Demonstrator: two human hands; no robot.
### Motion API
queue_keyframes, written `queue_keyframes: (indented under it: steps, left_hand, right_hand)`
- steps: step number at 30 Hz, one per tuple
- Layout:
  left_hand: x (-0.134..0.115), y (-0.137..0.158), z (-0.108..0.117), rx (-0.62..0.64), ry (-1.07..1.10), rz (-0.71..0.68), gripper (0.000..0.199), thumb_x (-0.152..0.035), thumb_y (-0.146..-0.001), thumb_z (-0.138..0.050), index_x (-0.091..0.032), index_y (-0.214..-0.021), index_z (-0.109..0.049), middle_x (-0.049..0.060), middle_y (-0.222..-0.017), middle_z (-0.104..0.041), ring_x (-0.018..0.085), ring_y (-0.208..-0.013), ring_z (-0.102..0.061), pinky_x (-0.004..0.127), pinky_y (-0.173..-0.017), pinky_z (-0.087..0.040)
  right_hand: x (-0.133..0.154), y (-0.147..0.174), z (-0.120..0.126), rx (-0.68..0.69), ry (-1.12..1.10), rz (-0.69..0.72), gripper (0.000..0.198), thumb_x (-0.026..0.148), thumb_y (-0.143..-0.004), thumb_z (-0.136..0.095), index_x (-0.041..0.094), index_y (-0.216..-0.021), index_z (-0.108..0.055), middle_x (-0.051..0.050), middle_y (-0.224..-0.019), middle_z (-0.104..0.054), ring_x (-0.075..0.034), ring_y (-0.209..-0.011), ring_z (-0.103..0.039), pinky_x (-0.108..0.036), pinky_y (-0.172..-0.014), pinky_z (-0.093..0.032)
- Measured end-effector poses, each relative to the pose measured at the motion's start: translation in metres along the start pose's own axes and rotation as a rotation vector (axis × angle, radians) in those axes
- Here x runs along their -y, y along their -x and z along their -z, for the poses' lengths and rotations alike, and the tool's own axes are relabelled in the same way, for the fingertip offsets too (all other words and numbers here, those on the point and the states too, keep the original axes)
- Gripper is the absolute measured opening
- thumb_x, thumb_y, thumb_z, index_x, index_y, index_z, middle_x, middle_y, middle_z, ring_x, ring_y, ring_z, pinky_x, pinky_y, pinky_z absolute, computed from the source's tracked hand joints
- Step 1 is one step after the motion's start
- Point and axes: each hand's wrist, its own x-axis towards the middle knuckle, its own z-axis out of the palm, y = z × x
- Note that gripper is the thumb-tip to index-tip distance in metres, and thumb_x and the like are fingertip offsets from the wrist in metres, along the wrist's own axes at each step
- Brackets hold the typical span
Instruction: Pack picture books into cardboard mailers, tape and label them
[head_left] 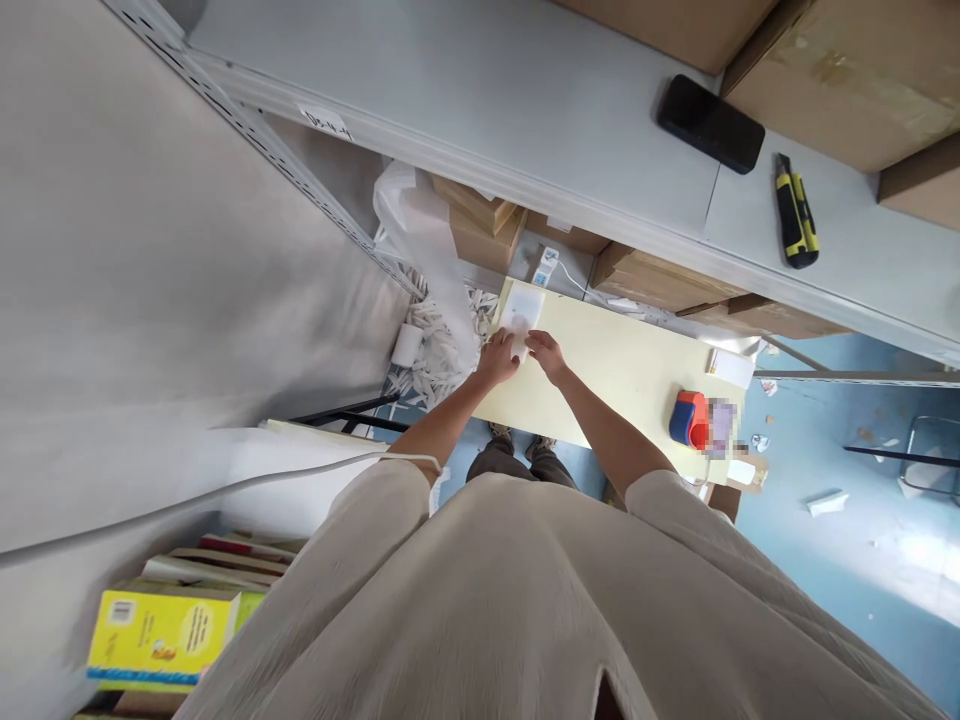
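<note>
A white, partly see-through sheet or flat packet [523, 303] lies at the left end of the pale yellow table [615, 350]. My left hand [498, 358] is on its near left side, fingers curled over the edge. From the right, my right hand [545, 352] meets the same near end with bent fingers pinched on its edge. A narrow strip of the white material shows between the two hands. What exactly it is, I cannot make out.
Overhead, a grey shelf [480, 90] carries a box cutter [796, 215] and a black phone-like object [711, 122]. White paper strips [431, 345] pile left of the table. A red and blue container [690, 420] stands at its right end. Books [161, 635] are stacked lower left; a grey cable [247, 485] crosses there.
</note>
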Motion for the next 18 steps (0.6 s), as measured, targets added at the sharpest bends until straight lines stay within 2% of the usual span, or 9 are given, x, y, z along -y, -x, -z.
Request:
queue_keyframes:
  steps: [6, 10, 18]
  left_hand:
    - [0.008, 0.012, 0.000, 0.044, -0.088, 0.005, 0.072, -0.029, -0.105, -0.063, -0.021, -0.174, -0.045, 0.020, -0.189, -0.034, 0.042, -0.172, -0.038, 0.057, -0.136, -0.041]
    - [0.009, 0.028, 0.001, 0.010, -0.118, -0.014, 0.068, -0.028, -0.106, -0.060, -0.020, -0.173, -0.047, 0.020, -0.189, -0.033, 0.044, -0.170, -0.041, 0.057, -0.133, -0.045]
    - [0.000, 0.059, -0.002, -0.126, -0.110, -0.039, 0.060, -0.021, -0.105, -0.056, -0.016, -0.164, -0.057, 0.023, -0.167, -0.054, 0.041, -0.154, -0.057, 0.054, -0.126, -0.051]
  right_hand:
    - [-0.010, 0.007, 0.008, 0.009, 0.044, 0.010, 0.052, 0.054, -0.075, -0.089, 0.026, -0.118, -0.080, -0.011, -0.137, -0.079, -0.031, -0.126, -0.071, -0.046, -0.110, -0.056]
    - [-0.018, 0.018, 0.022, -0.052, 0.076, -0.028, 0.045, 0.051, -0.076, -0.087, 0.025, -0.111, -0.079, -0.011, -0.137, -0.080, -0.030, -0.123, -0.072, -0.047, -0.110, -0.056]
    - [-0.021, 0.041, 0.046, -0.071, 0.153, 0.010, 0.035, 0.047, -0.079, -0.083, 0.026, -0.105, -0.080, -0.009, -0.128, -0.081, -0.027, -0.114, -0.072, -0.042, -0.100, -0.060]
